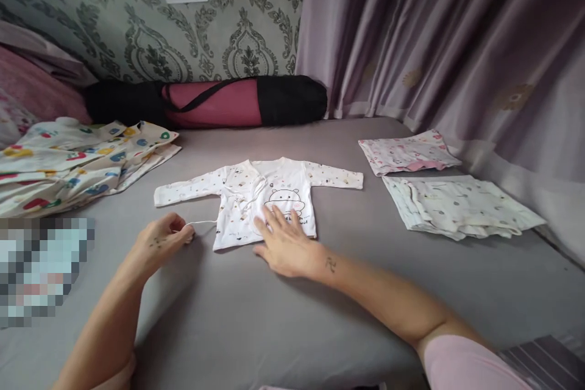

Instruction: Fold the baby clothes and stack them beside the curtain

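A small white wrap-front baby shirt lies flat on the grey sheet, sleeves spread to both sides. It bears a tiny scattered print and a cartoon animal on its front. My left hand pinches the end of a thin white tie string, which runs taut to the shirt's lower left side. My right hand rests on the shirt's lower front with fingers spread, covering part of the cartoon. More tie strings lie loosely across the shirt's chest.
Folded baby clothes, one pink-patterned and one pale, lie at right. A colourful printed cloth is heaped at left. Against the wall lies a black and pink rolled bag. Purple curtains hang at right. A blurred patch hides something at left.
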Demonstrator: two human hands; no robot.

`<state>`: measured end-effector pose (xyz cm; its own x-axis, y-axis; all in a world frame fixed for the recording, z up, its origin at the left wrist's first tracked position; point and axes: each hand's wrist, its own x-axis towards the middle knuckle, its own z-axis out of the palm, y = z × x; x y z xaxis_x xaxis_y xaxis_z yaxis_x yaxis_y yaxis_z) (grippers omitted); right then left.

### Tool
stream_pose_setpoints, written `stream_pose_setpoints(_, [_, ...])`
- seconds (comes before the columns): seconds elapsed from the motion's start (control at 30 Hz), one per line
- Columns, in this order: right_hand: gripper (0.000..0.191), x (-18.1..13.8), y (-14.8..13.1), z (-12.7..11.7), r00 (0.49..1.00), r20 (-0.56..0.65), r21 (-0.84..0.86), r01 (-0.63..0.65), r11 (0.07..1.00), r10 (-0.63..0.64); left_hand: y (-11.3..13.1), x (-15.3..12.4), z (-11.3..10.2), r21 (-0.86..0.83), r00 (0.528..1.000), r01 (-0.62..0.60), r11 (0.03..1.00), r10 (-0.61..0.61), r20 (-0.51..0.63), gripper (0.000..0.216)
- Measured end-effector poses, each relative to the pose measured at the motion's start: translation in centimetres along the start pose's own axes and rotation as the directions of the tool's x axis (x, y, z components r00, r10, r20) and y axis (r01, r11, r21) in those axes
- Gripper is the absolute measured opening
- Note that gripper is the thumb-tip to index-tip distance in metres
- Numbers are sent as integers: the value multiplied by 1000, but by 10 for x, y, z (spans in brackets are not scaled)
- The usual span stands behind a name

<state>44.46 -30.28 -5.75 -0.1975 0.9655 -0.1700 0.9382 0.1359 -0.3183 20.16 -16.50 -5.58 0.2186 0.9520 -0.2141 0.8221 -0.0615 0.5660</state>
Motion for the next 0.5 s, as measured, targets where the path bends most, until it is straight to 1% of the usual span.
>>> stream_pose_setpoints(0.07, [63, -18, -16, -9, 996, 59, -39, 73, 997, -71, 2, 3, -2, -127, 997, 21, 992, -10, 82, 32])
stream_pose_setpoints(0.1, [60, -26, -21, -16, 984, 104, -42, 147, 988, -142, 4, 4, -4, -167, 994, 24, 986, -5, 113, 33])
stream_pose_setpoints(0.17, [45, -35, -22, -30, 945, 191, 4, 270, 963, -266, 11, 7, -7, -182, 991, 7, 983, 16, 129, 35])
stream_pose_setpoints(0.2, [37, -36, -18, -37, 935, 198, 33, 294, 955, -295, 16, 9, -9, -168, 992, -14, 986, 34, 120, 35])
stream_pose_setpoints(0.23, [31, -34, -11, -42, 942, 173, 51, 283, 958, -287, 23, 10, -10, -151, 993, -37, 988, 53, 105, 35])
stream_pose_setpoints(0.27, [29, -29, -2, -46, 964, 115, 51, 236, 970, -241, 31, 11, -10, -136, 993, -61, 989, 73, 88, 36])
stream_pose_setpoints(0.3, [30, -23, 9, -48, 987, 35, 33, 158, 987, -159, 40, 13, -9, -123, 993, -85, 989, 94, 75, 36])
stream_pose_setpoints(0.33, [35, -16, 20, -49, 998, -45, 4, 51, 999, -51, 49, 14, -7, -116, 991, -107, 987, 115, 67, 36])
stream_pose_setpoints(0.37, [45, -10, 31, -48, 992, -107, -21, -62, 998, 60, 58, 15, -3, -116, 988, -130, 985, 138, 69, 35])
stream_pose_setpoints(0.4, [55, -4, 41, -46, 978, -124, -40, -174, 984, 168, 67, 16, 2, -120, 983, -152, 981, 162, 81, 34])
stream_pose_setpoints(0.43, [61, -1, 48, -44, 963, -115, -55, -251, 967, 243, 75, 18, 8, -132, 978, -173, 976, 186, 97, 32])
stream_pose_setpoints(0.5, [64, 2, 55, -39, 948, -74, -95, -316, 944, 310, 88, 20, 21, -166, 966, -201, 965, 224, 130, 29])
